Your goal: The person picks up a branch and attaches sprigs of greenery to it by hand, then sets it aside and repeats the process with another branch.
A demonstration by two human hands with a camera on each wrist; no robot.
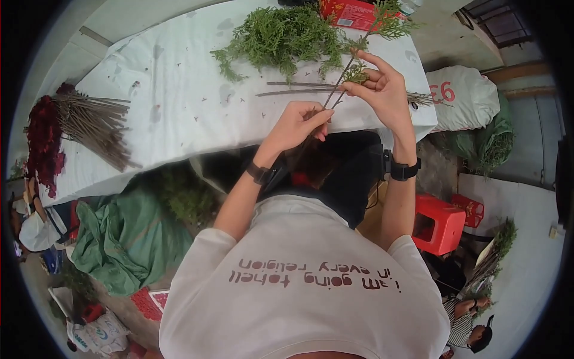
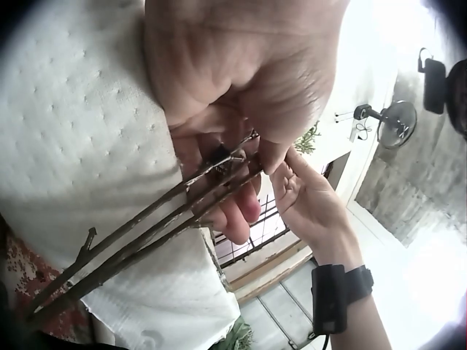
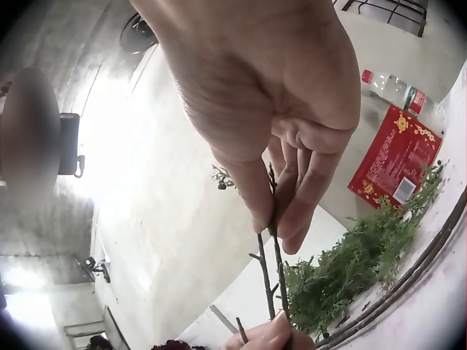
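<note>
Thin brown stems run through my left hand, which grips them between thumb and curled fingers. Their lower ends stick out below that hand in the left wrist view. Higher up, my right hand pinches the stems between thumb and fingertips, as the right wrist view shows. A leafy green sprig tops the held stems, past the right hand. Smaller green leaves show beside the right fingers. Behind the hands, a heap of green foliage sprigs lies on the white-covered table, with loose bare stems in front.
A bundle of cut stems with dark red heads lies at the table's left end. A red box stands behind the foliage. Red stool, white sack and green sack surround the table. Another person is at lower right.
</note>
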